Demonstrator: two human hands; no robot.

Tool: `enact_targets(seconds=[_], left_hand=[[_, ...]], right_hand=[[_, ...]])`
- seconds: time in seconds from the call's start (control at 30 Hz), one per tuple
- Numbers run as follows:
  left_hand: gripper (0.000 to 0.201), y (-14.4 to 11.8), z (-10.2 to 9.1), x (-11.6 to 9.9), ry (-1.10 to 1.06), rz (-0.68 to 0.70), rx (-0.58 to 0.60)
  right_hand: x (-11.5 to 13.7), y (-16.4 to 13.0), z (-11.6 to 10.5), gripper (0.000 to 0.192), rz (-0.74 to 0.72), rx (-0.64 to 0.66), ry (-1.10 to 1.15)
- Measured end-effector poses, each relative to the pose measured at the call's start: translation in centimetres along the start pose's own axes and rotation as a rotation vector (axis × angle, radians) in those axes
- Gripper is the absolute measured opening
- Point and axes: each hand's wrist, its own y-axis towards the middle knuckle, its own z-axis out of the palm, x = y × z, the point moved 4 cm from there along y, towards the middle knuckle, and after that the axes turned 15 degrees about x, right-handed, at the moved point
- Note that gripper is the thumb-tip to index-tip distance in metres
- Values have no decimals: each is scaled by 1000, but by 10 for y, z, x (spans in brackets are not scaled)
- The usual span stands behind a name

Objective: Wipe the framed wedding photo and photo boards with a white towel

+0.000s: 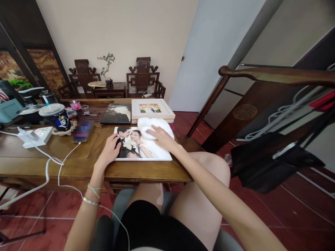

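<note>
Head view: a photo album (136, 148) lies flat at the near edge of the wooden table (65, 164). Left hand (111, 148) rests spread on the album's left edge, gripping nothing. Right hand (161, 136) presses flat, fingers extended, on a white cloth (151, 124) lying on the album's far right corner. A white framed box (153, 108) sits just beyond the album.

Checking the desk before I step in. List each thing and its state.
Photo album: closed, flat on the desk.
Cloth: bunched on the album, under the right hand.
Left hand: pressing the album's left edge.
Cup: upright, lidded.
Phone: cable plugged in.
</note>
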Motion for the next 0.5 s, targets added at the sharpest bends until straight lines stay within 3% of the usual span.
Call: enact_targets(seconds=[0.13,0.3,0.5], left_hand=[[38,-6,-9,-4,80,13,-15],[42,-10,-7,-7,53,31,-19],[51,-6,0,-5,-13,74,116]], right_hand=[[6,-5,11,63,-47,19,-29],[13,-19,14,64,-84,4,-30],[11,-15,11,64,-84,4,-47]])
